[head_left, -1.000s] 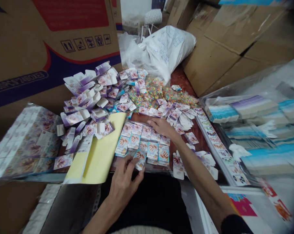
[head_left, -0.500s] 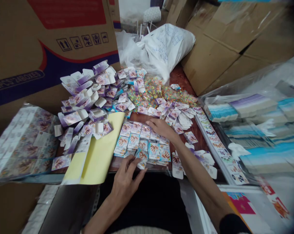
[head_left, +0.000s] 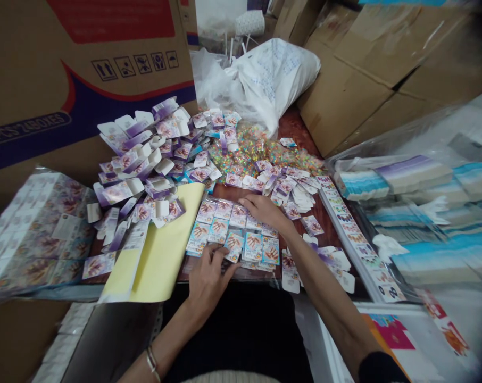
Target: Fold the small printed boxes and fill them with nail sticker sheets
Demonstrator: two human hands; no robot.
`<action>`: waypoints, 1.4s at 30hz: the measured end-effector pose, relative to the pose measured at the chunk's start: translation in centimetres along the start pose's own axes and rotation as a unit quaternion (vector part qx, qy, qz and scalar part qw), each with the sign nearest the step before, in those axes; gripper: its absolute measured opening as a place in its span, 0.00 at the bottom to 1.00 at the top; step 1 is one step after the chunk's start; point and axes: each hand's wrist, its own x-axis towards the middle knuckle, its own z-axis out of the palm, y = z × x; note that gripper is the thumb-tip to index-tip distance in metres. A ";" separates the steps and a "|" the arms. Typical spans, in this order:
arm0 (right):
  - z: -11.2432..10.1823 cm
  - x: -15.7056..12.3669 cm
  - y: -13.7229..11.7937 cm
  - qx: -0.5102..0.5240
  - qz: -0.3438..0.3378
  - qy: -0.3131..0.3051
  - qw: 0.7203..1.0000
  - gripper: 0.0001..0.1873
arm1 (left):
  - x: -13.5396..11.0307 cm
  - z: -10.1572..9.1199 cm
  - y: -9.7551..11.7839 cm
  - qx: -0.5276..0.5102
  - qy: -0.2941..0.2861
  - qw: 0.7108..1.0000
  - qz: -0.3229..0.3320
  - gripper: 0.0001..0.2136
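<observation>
Far left, a plastic-wrapped block of printed boxes [head_left: 37,234] sits against a big cardboard carton [head_left: 85,80], and right beside it a loose heap of flat purple-and-white box blanks [head_left: 145,154] spills over the table, with a yellow backing sheet [head_left: 161,250] curling up at its near edge. Now to the action: the left hand [head_left: 209,279], bracelets [head_left: 151,361] at the wrist, has just moved up and forward, and its fingers [head_left: 221,252] are right on a small card [head_left: 233,246], which now lies further up, nearly level with the bottom row. Those fingers are spread over it, but whether they are actually pinching it, you can't tell from here. It sits among the rows of printed cards [head_left: 241,229], each showing a hand, laid out just right of the yellow sheet. Well apart from the left, the right hand [head_left: 263,210] lies open and flat, fingertips resting on the top row, clamped on nothing. Behind it are a multicoloured heap of small pieces [head_left: 244,151] and a white sack [head_left: 276,80]. Further right, a long strip of cards [head_left: 356,239] runs along the table's edge, and wrapped blue-and-purple stacks [head_left: 412,213] finish the picture.
</observation>
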 end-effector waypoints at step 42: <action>6.5 -12.7 -4.4 0.373 0.270 0.325 0.826 0.31 | 1.8 -1.2 -3.6 -0.091 -0.100 0.987 -0.088 0.25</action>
